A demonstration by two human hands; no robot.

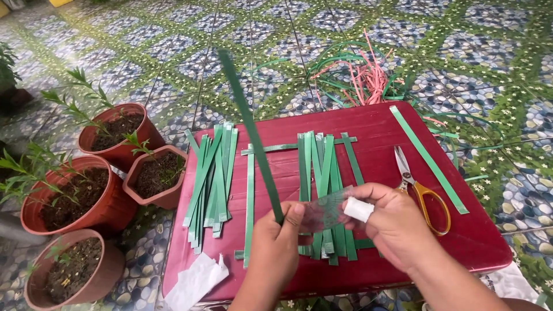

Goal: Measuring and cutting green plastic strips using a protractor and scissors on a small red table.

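"Green strip [249, 124], the long one sticking up. Who has it?"

"The left hand [273, 247]. It pinches the low end tight between thumb and fingers, at the near side of the red table [478, 242]. The strip leans up and away to the far left."

"And the right hand [397, 230]?"

"It is closed around a little white tape roll [358, 209]. A piece of clear tape [322, 210] is pulled out from the roll over to the left thumb."

"So what part of the work is this?"

"I think the tape is being stuck on the strip's low end. It looks stretched, not cut."

"What would the next bit need?"

"Pressing the tape flat with no wrinkles, I guess, and keeping the strip from wobbling."

"What lies close by?"

"A crumpled white paper [196, 279] at the near left edge. Right under the hands is a woven bunch of strips [322, 167]. Yellow scissors [420, 190] lie just right of the right hand. A loose pile of strips [213, 173] is on the left."

"And farther off?"

"Brown plant pots [115, 201] stand on the floor, left of the table. At the far side, pink and green scraps [357, 75] lie on the tiled floor [173, 34]."
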